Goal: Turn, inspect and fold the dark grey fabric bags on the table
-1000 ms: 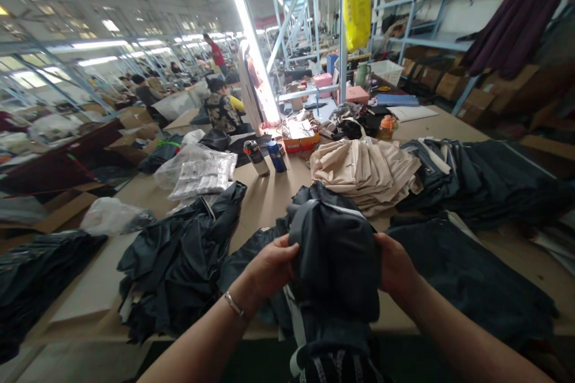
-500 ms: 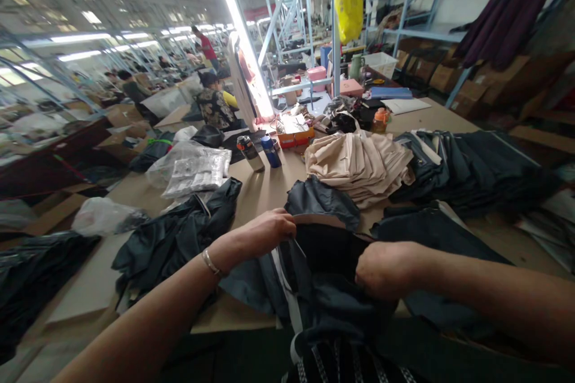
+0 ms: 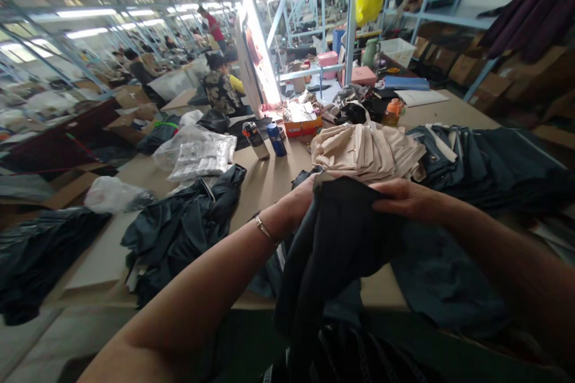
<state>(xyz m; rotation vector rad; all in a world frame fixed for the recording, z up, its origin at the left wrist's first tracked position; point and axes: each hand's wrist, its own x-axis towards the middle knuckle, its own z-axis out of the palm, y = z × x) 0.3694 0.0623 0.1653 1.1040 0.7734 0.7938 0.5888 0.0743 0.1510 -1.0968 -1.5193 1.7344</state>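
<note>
Between my hands a dark garment [image 3: 339, 233] is held up in front of my body, its lower part hanging past the table edge. My left hand [image 3: 300, 200] is closed at its upper left edge, with the fingers partly behind the cloth. At the upper right edge, my right hand [image 3: 402, 197] pinches the fabric between thumb and fingers. A blue-grey cloth piece [image 3: 444, 275] lies below my right forearm. Just beyond my hands is a pile of beige cloth pieces [image 3: 366, 149].
Dark folded pieces [image 3: 494, 161] are stacked at right, and a crumpled dark garment [image 3: 188, 227] lies at left. Two bottles, one grey [image 3: 256, 140] and one blue [image 3: 276, 139], stand behind. Plastic-wrapped packs [image 3: 204, 155] sit left of them. A person [image 3: 223, 87] sits farther back.
Both hands have risen and moved away from my body, lifting the garment. The opening with a pale band that showed before is now hidden, and dark cloth hangs toward me. The view has shifted slightly.
</note>
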